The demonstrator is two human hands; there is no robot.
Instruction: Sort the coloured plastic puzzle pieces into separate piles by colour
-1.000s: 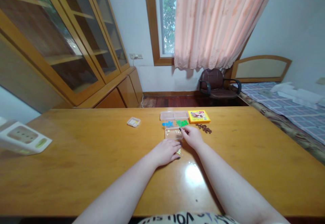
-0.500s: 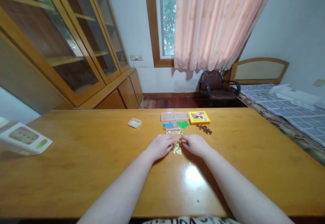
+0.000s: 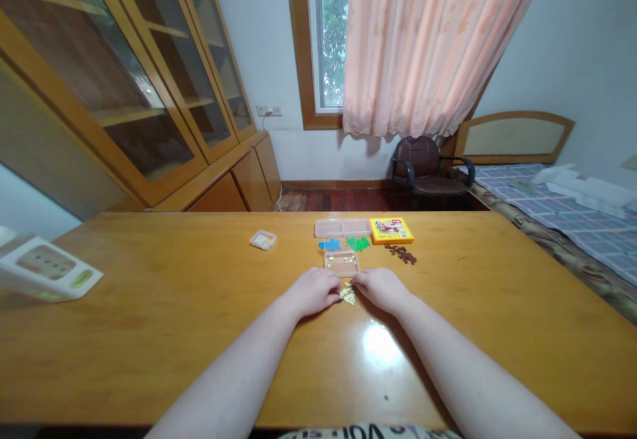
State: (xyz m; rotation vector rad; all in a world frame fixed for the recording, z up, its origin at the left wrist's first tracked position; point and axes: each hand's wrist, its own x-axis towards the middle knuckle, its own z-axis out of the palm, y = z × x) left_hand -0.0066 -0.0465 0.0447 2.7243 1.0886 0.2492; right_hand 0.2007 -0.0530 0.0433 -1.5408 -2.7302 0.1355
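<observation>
A small pile of pale yellow pieces (image 3: pixel 348 295) lies on the table between my two hands. My left hand (image 3: pixel 316 290) rests at the pile's left side, its fingers curled in; whatever they hold is too small to make out. At the upper right of the pile, my right hand (image 3: pixel 382 286) has thumb and finger pinched together, and any piece between them is hidden. Just beyond my hands sits a shallow clear box (image 3: pixel 341 268) with several pale yellow pieces in it.
Blue pieces (image 3: pixel 330 245), green pieces (image 3: pixel 359 245) and brown pieces (image 3: pixel 401 253) lie in piles farther back. Behind them are a clear two-part tray (image 3: pixel 342 229) and a yellow box (image 3: pixel 392 231). A small clear container (image 3: pixel 263 240) stands left, and a white carton (image 3: pixel 47 270) far left.
My right hand has come down from the clear box's near right corner to the pale yellow pile. My left hand has shifted slightly lower beside the pile.
</observation>
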